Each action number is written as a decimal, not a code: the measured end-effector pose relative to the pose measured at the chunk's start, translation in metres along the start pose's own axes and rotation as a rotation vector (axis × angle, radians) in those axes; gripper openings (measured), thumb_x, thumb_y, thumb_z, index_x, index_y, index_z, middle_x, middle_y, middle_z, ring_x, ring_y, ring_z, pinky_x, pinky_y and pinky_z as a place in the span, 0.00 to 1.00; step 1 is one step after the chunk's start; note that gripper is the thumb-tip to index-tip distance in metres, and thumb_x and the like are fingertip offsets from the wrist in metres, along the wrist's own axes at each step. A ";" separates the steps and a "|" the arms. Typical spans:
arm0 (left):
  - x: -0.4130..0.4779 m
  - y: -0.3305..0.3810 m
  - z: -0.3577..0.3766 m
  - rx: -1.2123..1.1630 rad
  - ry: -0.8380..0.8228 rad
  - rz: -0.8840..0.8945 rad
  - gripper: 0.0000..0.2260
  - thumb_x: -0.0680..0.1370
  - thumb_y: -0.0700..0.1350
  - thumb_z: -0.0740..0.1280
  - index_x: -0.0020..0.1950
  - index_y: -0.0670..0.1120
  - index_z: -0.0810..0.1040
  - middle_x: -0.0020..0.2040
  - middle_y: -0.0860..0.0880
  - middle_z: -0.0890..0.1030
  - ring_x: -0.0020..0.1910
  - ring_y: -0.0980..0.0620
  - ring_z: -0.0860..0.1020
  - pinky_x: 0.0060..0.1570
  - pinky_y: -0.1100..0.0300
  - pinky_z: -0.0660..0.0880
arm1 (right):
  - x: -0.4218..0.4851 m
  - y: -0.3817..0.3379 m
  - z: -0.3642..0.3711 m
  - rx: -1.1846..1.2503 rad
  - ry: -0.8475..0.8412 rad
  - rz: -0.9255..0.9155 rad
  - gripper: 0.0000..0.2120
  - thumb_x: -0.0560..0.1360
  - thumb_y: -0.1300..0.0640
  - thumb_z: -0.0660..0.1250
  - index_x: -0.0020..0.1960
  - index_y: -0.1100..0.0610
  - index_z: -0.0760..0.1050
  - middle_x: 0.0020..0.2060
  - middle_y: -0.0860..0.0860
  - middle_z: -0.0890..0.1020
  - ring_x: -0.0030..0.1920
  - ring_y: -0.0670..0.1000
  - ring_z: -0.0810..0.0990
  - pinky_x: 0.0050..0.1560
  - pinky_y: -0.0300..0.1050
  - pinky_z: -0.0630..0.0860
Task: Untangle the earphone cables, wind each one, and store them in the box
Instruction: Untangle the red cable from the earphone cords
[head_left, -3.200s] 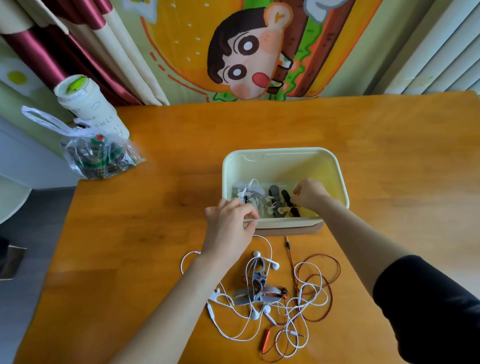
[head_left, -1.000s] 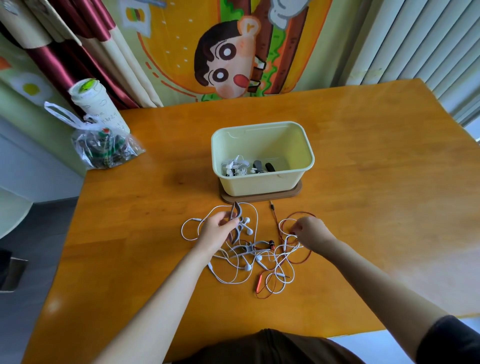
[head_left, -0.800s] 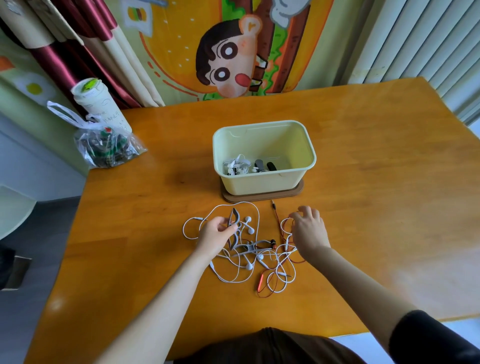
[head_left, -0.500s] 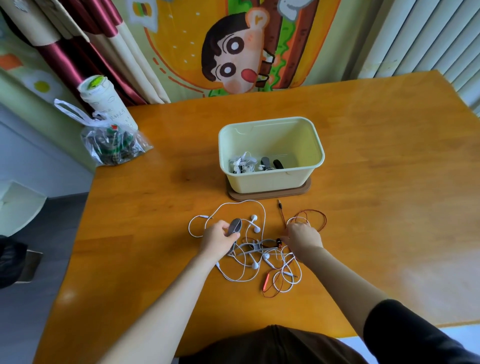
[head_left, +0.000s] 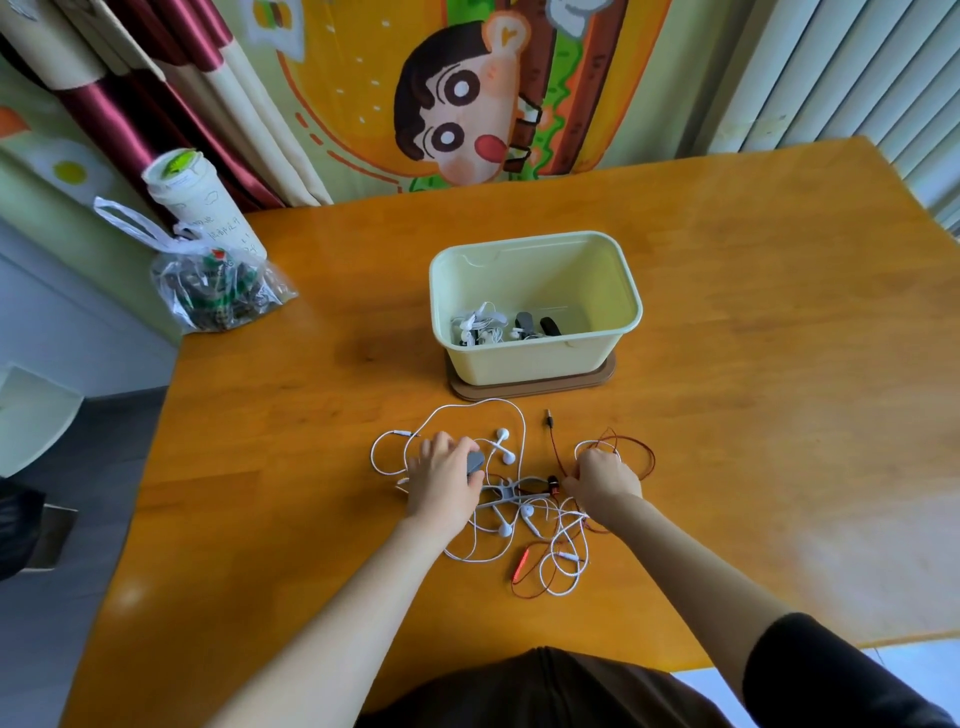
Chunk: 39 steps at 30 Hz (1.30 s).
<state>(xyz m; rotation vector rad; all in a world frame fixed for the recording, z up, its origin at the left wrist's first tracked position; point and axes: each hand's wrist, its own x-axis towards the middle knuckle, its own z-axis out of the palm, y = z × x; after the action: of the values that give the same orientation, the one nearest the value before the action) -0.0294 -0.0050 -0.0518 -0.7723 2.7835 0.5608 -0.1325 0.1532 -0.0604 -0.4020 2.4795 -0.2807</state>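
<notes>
change: both hands are out of the box (head_left: 535, 358) now, down on the tangle (head_left: 519, 512) on the bench (head_left: 753, 415) just in front of it | left hand (head_left: 441, 480): fingers curled round a grey clip (head_left: 475, 461) | right hand (head_left: 602, 480): fingers pinching the red cable (head_left: 631, 457) | box: a few wound sets (head_left: 480, 327) in already | guess: starting on the next pair, plenty left lol

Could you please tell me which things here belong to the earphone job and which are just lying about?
Job: tangle of white and red cables, gripped by left hand and right hand; box; wound earphones inside it.
Lying about: bag; cup; curtain.
</notes>
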 end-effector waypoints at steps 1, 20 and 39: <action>-0.001 0.003 0.000 -0.047 -0.004 0.034 0.13 0.80 0.49 0.63 0.64 0.50 0.73 0.62 0.50 0.72 0.63 0.50 0.68 0.64 0.55 0.67 | -0.001 -0.002 -0.004 0.065 0.021 -0.014 0.05 0.77 0.58 0.63 0.46 0.60 0.75 0.41 0.54 0.78 0.39 0.52 0.76 0.36 0.43 0.73; -0.006 0.055 -0.048 -0.747 0.024 0.162 0.07 0.81 0.43 0.61 0.47 0.46 0.78 0.35 0.53 0.76 0.34 0.59 0.73 0.33 0.73 0.67 | -0.016 -0.008 -0.107 0.505 0.371 -0.135 0.05 0.79 0.57 0.58 0.51 0.59 0.69 0.45 0.56 0.81 0.41 0.57 0.81 0.42 0.53 0.78; -0.001 0.053 -0.084 -0.804 0.059 0.189 0.13 0.83 0.41 0.56 0.39 0.48 0.73 0.32 0.52 0.70 0.33 0.54 0.70 0.36 0.65 0.70 | -0.063 -0.058 -0.157 0.672 0.436 -0.595 0.13 0.80 0.62 0.57 0.40 0.55 0.75 0.27 0.48 0.75 0.26 0.44 0.71 0.29 0.35 0.69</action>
<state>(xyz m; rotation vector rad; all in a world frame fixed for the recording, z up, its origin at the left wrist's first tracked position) -0.0642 0.0033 0.0408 -0.6419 2.6527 1.7691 -0.1649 0.1384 0.1153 -0.8342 2.4022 -1.5240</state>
